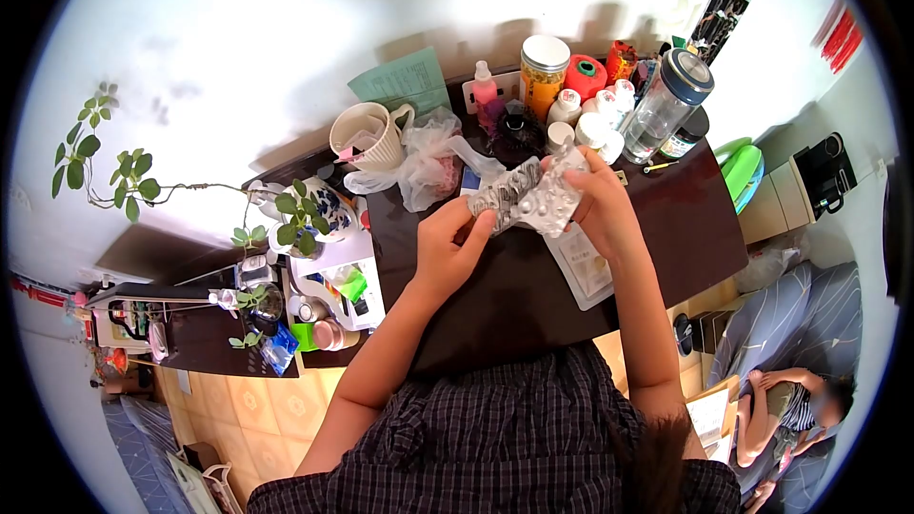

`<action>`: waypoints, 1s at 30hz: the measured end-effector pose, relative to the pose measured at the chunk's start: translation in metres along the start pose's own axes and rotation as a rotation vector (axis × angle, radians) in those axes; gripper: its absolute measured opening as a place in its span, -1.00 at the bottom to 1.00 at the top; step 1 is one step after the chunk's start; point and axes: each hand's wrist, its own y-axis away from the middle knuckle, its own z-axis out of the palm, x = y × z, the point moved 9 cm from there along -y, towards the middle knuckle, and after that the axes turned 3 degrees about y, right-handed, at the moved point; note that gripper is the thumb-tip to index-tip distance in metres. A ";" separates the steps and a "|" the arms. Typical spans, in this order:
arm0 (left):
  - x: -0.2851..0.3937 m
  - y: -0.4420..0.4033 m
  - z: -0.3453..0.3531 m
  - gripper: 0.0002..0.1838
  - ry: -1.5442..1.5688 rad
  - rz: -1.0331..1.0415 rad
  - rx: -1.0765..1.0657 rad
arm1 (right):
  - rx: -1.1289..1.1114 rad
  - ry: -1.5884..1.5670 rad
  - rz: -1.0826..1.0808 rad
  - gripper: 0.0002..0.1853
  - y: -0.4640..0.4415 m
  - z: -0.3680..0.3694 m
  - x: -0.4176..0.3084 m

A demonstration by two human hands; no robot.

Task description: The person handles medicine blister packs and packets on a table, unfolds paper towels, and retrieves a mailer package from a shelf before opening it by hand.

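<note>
Over the dark table (495,300), my left hand (449,246) pinches one silvery blister pack (503,192) between thumb and fingers. My right hand (602,195) grips a second blister pack (552,198) by its upper right side, with round blisters showing on its face. The two packs meet or overlap between my hands; I cannot tell whether they are joined. Under my right forearm lies a flat pale packet with print (583,265). Beyond my hands sit a crumpled clear plastic bag (430,167) and a dark round brush-like thing (517,131).
Along the wall stand a glass flask (669,105), a lidded orange jar (545,76), several white bottles (592,128) and a pink spray bottle (484,86). A cream mug (365,141) and a plant (305,214) are at left. Another person (785,409) sits at lower right.
</note>
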 end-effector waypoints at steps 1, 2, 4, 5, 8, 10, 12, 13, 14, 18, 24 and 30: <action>-0.002 0.001 0.001 -0.76 0.011 0.005 -0.036 | 0.007 -0.014 -0.016 -0.61 0.000 -0.003 -0.003; -0.006 0.002 0.001 -0.75 0.022 0.010 -0.072 | 0.013 -0.028 -0.031 -0.59 0.001 -0.008 -0.008; -0.005 0.004 0.007 -0.73 0.047 0.027 -0.183 | 0.072 -0.071 -0.058 -0.55 0.001 -0.016 -0.011; -0.001 0.004 0.012 -0.73 0.060 0.040 -0.257 | 0.124 -0.101 -0.068 -0.54 0.000 -0.020 -0.012; -0.002 0.011 0.030 -0.70 0.004 0.056 -0.471 | 0.245 -0.167 -0.092 -0.53 0.001 -0.028 -0.013; -0.003 0.015 0.039 -0.67 -0.062 0.048 -0.554 | 0.249 -0.165 -0.098 -0.52 0.001 -0.028 -0.013; -0.007 0.019 0.045 -0.65 -0.144 0.012 -0.625 | 0.254 -0.165 -0.105 -0.53 0.001 -0.030 -0.012; -0.009 0.019 0.045 -0.66 -0.180 0.010 -0.628 | 0.259 -0.164 -0.109 -0.53 0.000 -0.031 -0.012; -0.010 0.020 0.045 -0.67 -0.217 0.008 -0.632 | 0.263 -0.164 -0.112 -0.53 0.000 -0.033 -0.012; -0.018 0.021 0.041 -0.71 -0.452 -0.037 -0.634 | 0.272 -0.153 -0.125 -0.58 0.001 -0.034 -0.013; 0.006 -0.002 0.018 -0.80 -0.423 0.154 -0.240 | 0.288 -0.139 -0.145 -0.70 0.004 -0.031 -0.018; 0.007 -0.003 0.021 -0.55 -0.572 0.175 -0.254 | 0.278 -0.123 -0.136 -0.71 0.004 -0.030 -0.018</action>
